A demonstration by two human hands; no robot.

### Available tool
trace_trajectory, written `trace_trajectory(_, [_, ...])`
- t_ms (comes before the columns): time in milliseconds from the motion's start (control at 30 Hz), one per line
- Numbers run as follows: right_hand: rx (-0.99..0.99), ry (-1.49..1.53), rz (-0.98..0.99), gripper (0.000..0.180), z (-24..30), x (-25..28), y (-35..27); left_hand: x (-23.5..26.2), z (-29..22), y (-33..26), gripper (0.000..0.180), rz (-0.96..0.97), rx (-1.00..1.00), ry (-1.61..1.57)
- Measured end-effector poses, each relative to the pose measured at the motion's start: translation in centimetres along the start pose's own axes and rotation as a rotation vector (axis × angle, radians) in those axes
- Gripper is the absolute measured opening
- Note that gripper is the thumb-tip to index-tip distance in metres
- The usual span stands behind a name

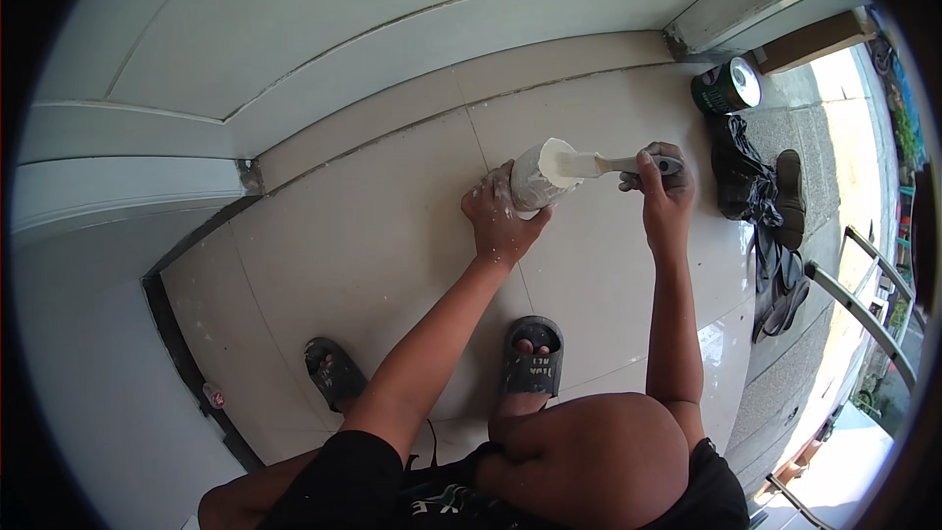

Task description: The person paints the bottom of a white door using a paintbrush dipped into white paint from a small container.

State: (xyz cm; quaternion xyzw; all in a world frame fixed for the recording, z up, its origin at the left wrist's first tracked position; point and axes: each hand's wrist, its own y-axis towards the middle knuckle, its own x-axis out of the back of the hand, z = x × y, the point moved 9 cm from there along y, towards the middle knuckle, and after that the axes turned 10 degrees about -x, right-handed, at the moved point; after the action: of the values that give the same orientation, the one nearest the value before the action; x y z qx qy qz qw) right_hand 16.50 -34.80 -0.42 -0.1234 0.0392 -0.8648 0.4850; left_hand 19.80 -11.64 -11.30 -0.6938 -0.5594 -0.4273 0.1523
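My left hand (500, 216) is wrapped round a white-smeared, can-shaped container (535, 180), which is tilted so its mouth faces right. Thick white paint or filler coats its mouth. In my right hand (665, 186) is a flat paintbrush (613, 165), gripped by its grey handle. The brush's white-coated end reaches left to the mouth of the container. White flecks spot my left fingers and wrist. The part of the container behind my left palm is hidden.
Pale floor tiles (392, 226) run up to a white panelled door (412, 0). At the right are a dark green tin (726, 86), a black plastic bag (743, 172), several shoes and sandals (782, 299), and a metal frame (863, 314). My feet wear dark slippers (533, 373).
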Motion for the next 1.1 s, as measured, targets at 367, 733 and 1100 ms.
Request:
trace_trajectory(367, [-0.514,0.894,0.172,0.019,-10.5,1.0,-0.1,-1.6,0.7,0.5,0.095,0.112,0.031,-0.043])
trace_trajectory(733, [-0.312,1.051,-0.058,0.019,-12.3,2.9,9.8,-3.7,1.8,-1.0,0.098,0.167,-0.037,0.082])
trace_trajectory(1100, [-0.197,1.084,-0.358,0.017,-15.6,0.7,19.5,-3.9,1.8,-1.3,0.095,0.181,-0.14,0.081])
